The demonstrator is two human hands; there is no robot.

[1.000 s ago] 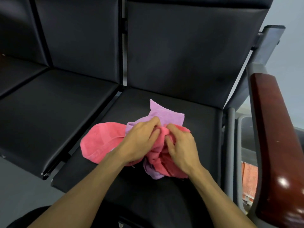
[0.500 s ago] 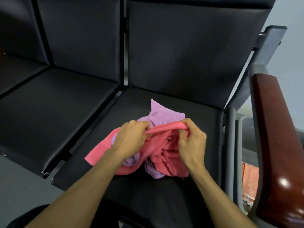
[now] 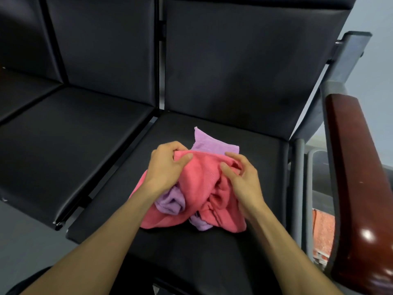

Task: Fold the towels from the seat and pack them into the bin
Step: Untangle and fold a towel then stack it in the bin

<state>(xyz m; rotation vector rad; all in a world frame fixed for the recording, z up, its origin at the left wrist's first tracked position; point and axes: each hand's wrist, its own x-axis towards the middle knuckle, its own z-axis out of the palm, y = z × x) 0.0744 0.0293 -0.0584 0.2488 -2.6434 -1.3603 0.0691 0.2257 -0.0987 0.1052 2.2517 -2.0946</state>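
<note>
Pink towel edge spans both hands.
Left hand (image 3: 164,167) pinches the pink towel (image 3: 202,179); right hand (image 3: 240,177) fingers curl onto its edge, beside them.

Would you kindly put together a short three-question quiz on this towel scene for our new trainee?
1. True or false: the left hand grips the top edge of the pink towel.
2. Where does the purple towel lie against the pink one? A) tangled with it, showing behind and beneath; B) on the next seat; C) over the armrest.
3. Fill in: both towels rest on the black ____.

Key: 1 true. 2 A. 3 seat. The right hand also has its fingers on the pink towel, though whether it pinches the cloth is hard to tell.
</note>
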